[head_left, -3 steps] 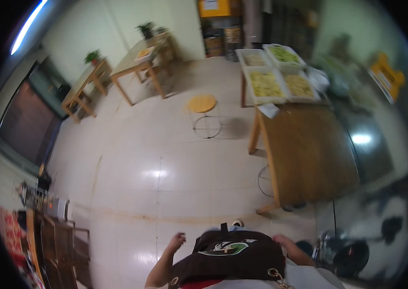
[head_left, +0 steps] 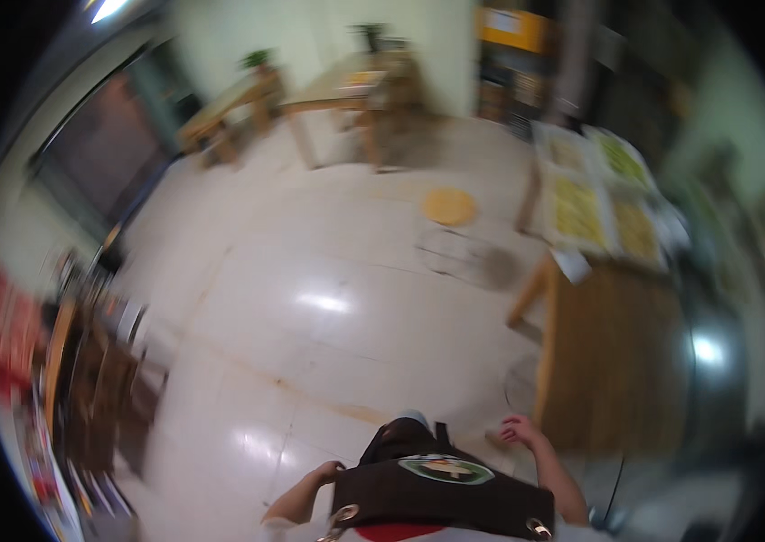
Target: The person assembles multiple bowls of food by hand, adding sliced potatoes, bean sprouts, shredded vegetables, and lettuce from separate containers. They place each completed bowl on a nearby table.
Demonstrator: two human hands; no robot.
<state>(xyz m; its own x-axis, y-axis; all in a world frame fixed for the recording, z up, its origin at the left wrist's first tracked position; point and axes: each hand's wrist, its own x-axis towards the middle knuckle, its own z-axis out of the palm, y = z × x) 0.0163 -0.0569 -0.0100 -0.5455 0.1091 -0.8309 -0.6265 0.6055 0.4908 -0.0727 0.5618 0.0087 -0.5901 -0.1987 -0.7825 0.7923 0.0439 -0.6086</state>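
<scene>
My left hand (head_left: 327,471) hangs beside the left edge of my dark apron (head_left: 441,492). Its fingers are small and smeared, so whether it is closed does not show. On the other side, my right hand (head_left: 519,430) is raised a little ahead of the apron, fingers loosely bent and apart, with nothing visible in it. Nearest to that hand is the wooden table (head_left: 613,361), apart from it. White trays (head_left: 605,212) of pale green and yellowish pieces stand at this table's far end, a white paper (head_left: 572,266) by their near corner.
A round wooden stool (head_left: 449,207) with thin metal legs stands on the tiled floor (head_left: 310,244) ahead. Farther back are a wooden table (head_left: 323,93) and a low bench (head_left: 220,113) with a plant. Dark wooden furniture (head_left: 98,402) stands at the left.
My view has swung left, so the room sits farther right in the picture. My right hand has come forward from the apron's side; my left hand has dropped back.
</scene>
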